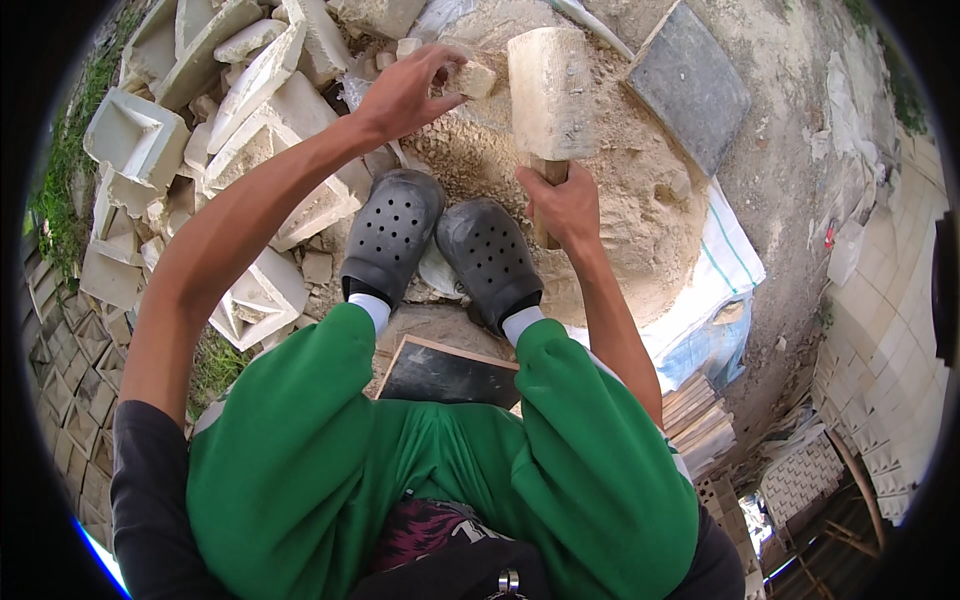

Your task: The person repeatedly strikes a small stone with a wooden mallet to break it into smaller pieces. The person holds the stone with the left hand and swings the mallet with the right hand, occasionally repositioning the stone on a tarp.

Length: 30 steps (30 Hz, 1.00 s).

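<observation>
My left hand (408, 92) is curled round the near side of a pale, rough plaster-like chunk (474, 80), thumb below and fingers above it. Wrapped round a short wooden handle, my right hand (566, 207) grips a mallet (551, 92) with a thick, pale, dust-coated cylindrical head. The mallet head stands just to the right of the chunk, apart from it. Beneath both hands spreads a mound of beige crumbs and powder (640, 200). Between my hands and body are my grey clogs (393, 232), at the near edge of the mound.
Broken white moulded blocks (255, 120) are heaped on the left. A dark square slab (690, 88) lies at the far right of the mound. A white woven sheet (728, 250) shows under the powder. Stacked pale tiles (890, 330) line the right side. A dark framed board (450, 375) lies between my knees.
</observation>
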### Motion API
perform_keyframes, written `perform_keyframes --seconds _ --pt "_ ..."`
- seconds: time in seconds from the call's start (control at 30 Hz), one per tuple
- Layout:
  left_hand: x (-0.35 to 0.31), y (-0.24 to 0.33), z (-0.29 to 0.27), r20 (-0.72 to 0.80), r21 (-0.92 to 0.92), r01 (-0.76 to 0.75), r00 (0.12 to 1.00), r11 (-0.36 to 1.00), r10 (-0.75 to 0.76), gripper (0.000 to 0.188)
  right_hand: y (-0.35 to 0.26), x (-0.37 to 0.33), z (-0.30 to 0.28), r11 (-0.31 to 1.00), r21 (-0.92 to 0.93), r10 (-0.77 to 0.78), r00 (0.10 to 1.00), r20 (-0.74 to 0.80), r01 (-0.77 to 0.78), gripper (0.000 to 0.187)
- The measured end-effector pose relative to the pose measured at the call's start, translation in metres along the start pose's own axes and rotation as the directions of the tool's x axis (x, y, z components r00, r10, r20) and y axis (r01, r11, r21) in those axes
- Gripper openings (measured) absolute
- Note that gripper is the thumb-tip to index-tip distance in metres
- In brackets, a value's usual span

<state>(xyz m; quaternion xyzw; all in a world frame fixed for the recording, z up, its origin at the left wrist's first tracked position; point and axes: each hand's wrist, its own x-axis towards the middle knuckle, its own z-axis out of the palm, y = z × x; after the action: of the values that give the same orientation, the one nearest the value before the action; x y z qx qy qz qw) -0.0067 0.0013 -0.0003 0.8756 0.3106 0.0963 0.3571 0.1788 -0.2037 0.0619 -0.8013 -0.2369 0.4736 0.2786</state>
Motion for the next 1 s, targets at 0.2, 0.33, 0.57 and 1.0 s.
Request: perform_keyframes --seconds 0.2,0.33,0.57,1.0 --pt "0.009 0.012 0.007 -0.098 -0.051 0.005 0.995 0.999 -0.010 0.052 -0.008 -0.001 -0.004 0.963 -0.121 -0.257 0.957 -0.136 0.242 0.034" --pt "0.009 0.012 0.008 -0.092 -0.066 -0.001 0.996 0.998 -0.005 0.047 -0.013 -0.001 -0.001 0.855 -0.113 -0.519 0.837 -0.176 0.507 0.036" --pt "0.013 -0.001 0.005 -0.133 0.056 -0.139 0.980 0.989 0.145 0.041 -0.018 0.011 0.000 0.955 -0.275 -0.129 0.990 -0.054 0.110 0.046" --pt "0.010 -0.009 0.005 -0.101 0.122 -0.226 0.966 0.966 0.239 0.040 -0.020 0.025 -0.002 0.938 -0.320 -0.169 0.982 -0.088 0.133 0.043"
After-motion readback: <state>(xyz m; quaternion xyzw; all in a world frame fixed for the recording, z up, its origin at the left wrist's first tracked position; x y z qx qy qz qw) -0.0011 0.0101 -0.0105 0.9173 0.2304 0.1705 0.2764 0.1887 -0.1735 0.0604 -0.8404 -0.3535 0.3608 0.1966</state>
